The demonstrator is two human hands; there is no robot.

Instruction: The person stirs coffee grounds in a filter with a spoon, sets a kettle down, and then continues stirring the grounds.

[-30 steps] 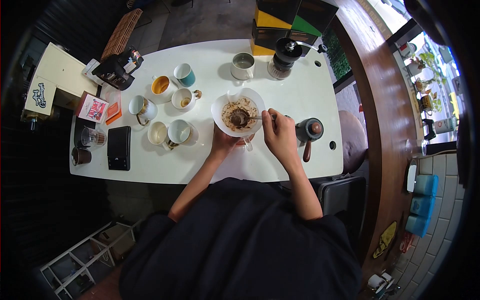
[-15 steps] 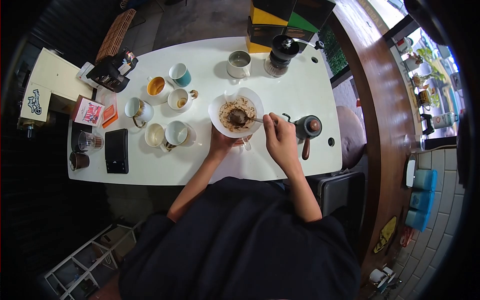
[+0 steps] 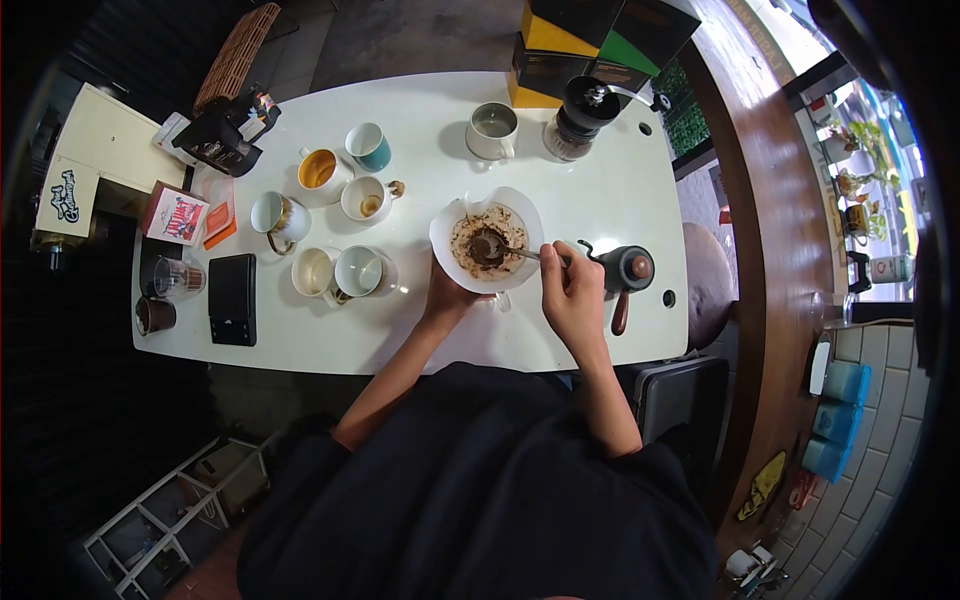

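My left hand [image 3: 452,294] is closed around the underside of a coffee dripper, most of its fingers hidden beneath. A white paper filter [image 3: 443,240] lines the dripper, with wet brown coffee grounds [image 3: 483,246] at the bottom and specks up its sides. Between the thumb and fingers of my right hand [image 3: 573,292] is the handle of a spoon [image 3: 524,254], its bowl down in the grounds. A clear handle [image 3: 503,300] shows below the filter. Just right of my right hand stands a dark gooseneck kettle [image 3: 622,268] with a wooden handle.
Several cups, among them a teal cup [image 3: 369,150], stand left on the white table [image 3: 300,345]. A black scale [image 3: 232,300] lies beyond them. At the back are a grey mug [image 3: 492,132], a hand grinder [image 3: 580,118] and stacked boxes [image 3: 560,60].
The view has shifted slightly, with the dripper and both hands now a little farther right and lower in it. The spoon stays in the grounds, its bowl in a slightly different spot.
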